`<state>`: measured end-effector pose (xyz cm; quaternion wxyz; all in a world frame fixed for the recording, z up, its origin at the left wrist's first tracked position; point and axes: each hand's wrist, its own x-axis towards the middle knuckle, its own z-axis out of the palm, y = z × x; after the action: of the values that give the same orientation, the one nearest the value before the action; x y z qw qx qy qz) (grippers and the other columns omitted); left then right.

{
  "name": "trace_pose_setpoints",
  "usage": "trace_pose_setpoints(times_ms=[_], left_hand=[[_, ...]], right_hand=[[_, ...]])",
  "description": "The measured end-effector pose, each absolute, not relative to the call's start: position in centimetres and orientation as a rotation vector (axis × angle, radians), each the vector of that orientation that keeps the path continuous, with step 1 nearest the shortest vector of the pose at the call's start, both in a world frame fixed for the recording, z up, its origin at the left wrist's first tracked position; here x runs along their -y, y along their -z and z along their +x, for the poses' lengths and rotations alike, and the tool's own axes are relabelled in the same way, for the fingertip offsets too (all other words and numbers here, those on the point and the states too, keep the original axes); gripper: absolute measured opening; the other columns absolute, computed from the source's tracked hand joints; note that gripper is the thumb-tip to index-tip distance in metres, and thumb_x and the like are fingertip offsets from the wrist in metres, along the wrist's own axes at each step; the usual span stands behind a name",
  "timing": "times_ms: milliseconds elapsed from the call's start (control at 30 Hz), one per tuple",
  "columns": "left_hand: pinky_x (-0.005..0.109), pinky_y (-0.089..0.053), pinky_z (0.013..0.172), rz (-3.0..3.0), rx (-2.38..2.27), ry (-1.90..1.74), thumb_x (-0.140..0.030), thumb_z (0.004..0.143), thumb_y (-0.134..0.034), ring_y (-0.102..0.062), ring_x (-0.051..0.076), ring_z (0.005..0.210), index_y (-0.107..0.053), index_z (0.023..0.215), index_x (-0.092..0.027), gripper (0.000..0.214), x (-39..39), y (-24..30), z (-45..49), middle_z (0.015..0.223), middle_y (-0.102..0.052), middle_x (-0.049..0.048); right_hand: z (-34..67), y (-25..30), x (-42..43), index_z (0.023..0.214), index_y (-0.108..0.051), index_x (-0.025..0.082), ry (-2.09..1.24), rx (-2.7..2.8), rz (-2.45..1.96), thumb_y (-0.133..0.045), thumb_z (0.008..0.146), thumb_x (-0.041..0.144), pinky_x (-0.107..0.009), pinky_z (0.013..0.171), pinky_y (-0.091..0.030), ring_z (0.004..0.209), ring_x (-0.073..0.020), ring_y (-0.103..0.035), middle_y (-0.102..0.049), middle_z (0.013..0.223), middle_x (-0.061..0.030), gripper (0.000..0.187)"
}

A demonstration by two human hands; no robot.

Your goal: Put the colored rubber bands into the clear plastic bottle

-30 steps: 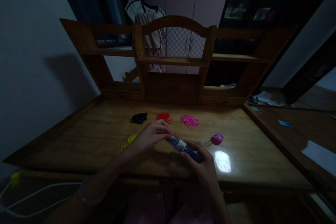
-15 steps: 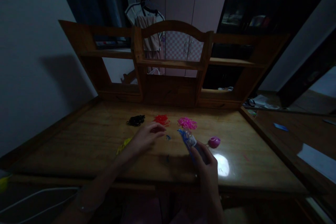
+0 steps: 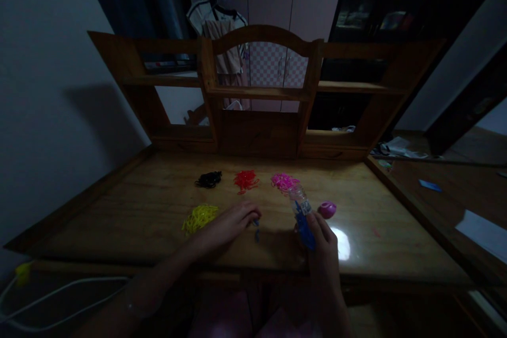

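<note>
My right hand (image 3: pixel 322 237) is wrapped around a clear plastic bottle (image 3: pixel 295 194) with a white label. Blue rubber bands (image 3: pixel 304 229) fill its lower part, and its open mouth tilts away from me. On the left, my left hand (image 3: pixel 240 216) is low over the desk with its fingers pinched together. A small blue rubber band (image 3: pixel 255 222) shows at its fingertips, partly hidden. Beside the left wrist lies a pile of yellow bands (image 3: pixel 200 218). Beyond the hands are piles of black (image 3: pixel 208 179), red (image 3: pixel 245 180) and pink (image 3: pixel 284 182) bands.
A purple rounded object (image 3: pixel 327 209) rests right of the bottle. The wooden desk (image 3: pixel 130 206) has a shelf unit (image 3: pixel 257 94) along its back edge. Farther right, a side surface carries white paper (image 3: pixel 483 237) and a blue card (image 3: pixel 430 185).
My left hand has come down and pinched the blue band that lay on the desk. In the bottle, the blue bands have slid from near the mouth to the bottom as it tipped upright.
</note>
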<state>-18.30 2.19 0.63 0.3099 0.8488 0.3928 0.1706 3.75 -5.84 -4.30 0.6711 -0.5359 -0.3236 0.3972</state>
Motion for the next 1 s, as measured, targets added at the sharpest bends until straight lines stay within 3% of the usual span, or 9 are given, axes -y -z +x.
trace_pose_setpoints(times_ms=[233, 400, 567, 900, 1000], left_hand=[[0.038, -0.038, 0.104, 2.272, -1.102, -0.508, -0.046, 0.09, -0.054, -0.049, 0.023, 0.118, -0.061, 0.115, -0.025, 0.033, -0.7, -0.8, -19.4, 0.119, -0.057, 0.0053], [0.035, -0.047, 0.088, 2.26, -1.129, -0.411, -0.046, 0.076, -0.07, -0.056, 0.023, 0.101, -0.059, 0.108, -0.024, 0.04, -0.2, 1.0, -18.7, 0.112, -0.055, 0.0048], [0.034, -0.045, 0.087, 2.273, -1.156, -0.517, -0.02, 0.082, -0.056, -0.056, 0.021, 0.097, -0.056, 0.096, -0.021, 0.013, 0.3, 2.1, -17.7, 0.103, -0.056, 0.0044], [0.034, -0.044, 0.086, 2.319, -1.071, -0.475, -0.014, 0.089, -0.042, -0.054, 0.019, 0.095, -0.055, 0.093, -0.022, 0.015, -0.1, 1.7, -18.2, 0.098, -0.059, 0.0024], [0.038, -0.044, 0.09, 2.401, -1.052, -0.466, -0.009, 0.086, -0.04, -0.052, 0.022, 0.102, -0.054, 0.1, -0.022, 0.024, 0.8, 2.1, -18.6, 0.106, -0.058, 0.0056]], right_hand=[[3.7, 3.4, 6.0, 0.097, -0.069, 0.017, -0.857, 0.8, -1.252, -0.068, 0.082, 0.047, -0.025, 0.061, -0.047, 0.072, -0.0167, -0.06, -0.067, 0.084, -0.0046, 0.033], [3.6, 3.2, 6.1, 0.097, -0.07, 0.017, -0.847, 0.835, -1.246, -0.067, 0.082, 0.047, -0.027, 0.064, -0.047, 0.074, -0.0184, -0.06, -0.067, 0.082, -0.0045, 0.034], [3.5, 3.5, 6.1, 0.097, -0.069, 0.018, -0.856, 0.804, -1.25, -0.068, 0.081, 0.048, -0.027, 0.062, -0.045, 0.072, -0.0178, -0.06, -0.068, 0.082, -0.0038, 0.035], [3.4, 3.0, 6.3, 0.1, -0.069, 0.018, -0.827, 0.864, -1.279, -0.066, 0.082, 0.047, -0.028, 0.066, -0.046, 0.082, -0.0218, -0.062, -0.069, 0.089, -0.0049, 0.035], [3.2, 2.8, 6.4, 0.1, -0.07, 0.018, -0.812, 0.909, -1.299, -0.065, 0.083, 0.047, -0.029, 0.07, -0.047, 0.084, -0.0226, -0.062, -0.069, 0.092, -0.0051, 0.034]])
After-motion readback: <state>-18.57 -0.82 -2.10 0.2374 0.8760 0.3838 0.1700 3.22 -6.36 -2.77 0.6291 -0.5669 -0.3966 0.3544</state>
